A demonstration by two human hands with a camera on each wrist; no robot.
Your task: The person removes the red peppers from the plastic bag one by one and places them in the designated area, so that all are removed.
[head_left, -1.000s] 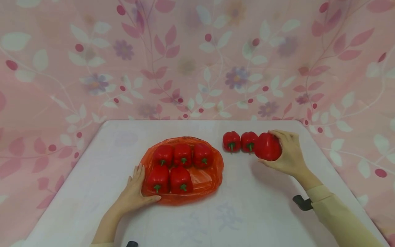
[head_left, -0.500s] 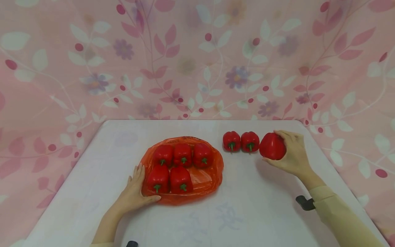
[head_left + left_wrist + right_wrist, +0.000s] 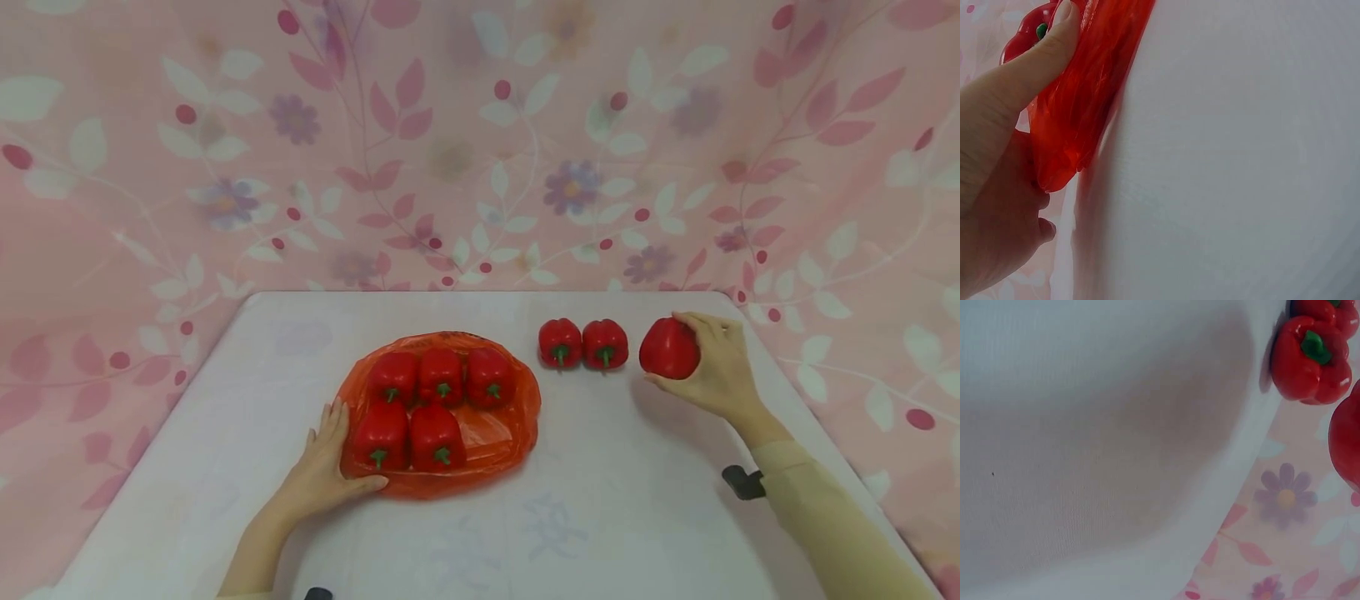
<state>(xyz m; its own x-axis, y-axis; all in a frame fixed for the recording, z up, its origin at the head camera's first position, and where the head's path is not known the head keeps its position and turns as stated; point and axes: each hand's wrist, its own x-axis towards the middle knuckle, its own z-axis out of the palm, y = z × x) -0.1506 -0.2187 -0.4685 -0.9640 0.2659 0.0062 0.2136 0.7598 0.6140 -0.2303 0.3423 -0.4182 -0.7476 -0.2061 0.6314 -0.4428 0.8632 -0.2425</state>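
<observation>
In the head view, my right hand (image 3: 722,375) grips a red bell pepper (image 3: 667,350) between thumb and fingers, off the tabletop at the right. Part of the held pepper shows at the right wrist view's edge. Two more red bell peppers (image 3: 582,344) sit side by side just left of it, green stems facing me. An orange plastic bag (image 3: 491,433) lies spread open at centre-left with several red bell peppers (image 3: 442,379) inside in two rows. My left hand (image 3: 318,467) rests against the bag's near left side, fingers and thumb spread along it.
The white-covered table (image 3: 585,533) carries faint printed marks near its front. A pink floral cloth (image 3: 480,150) hangs behind it and along both sides. Dark camera mounts (image 3: 742,482) stick out from my wrists.
My right hand has carried its bell pepper a little to the right, away from the two standing peppers; a gap now shows. The left hand and the bag stay put.
</observation>
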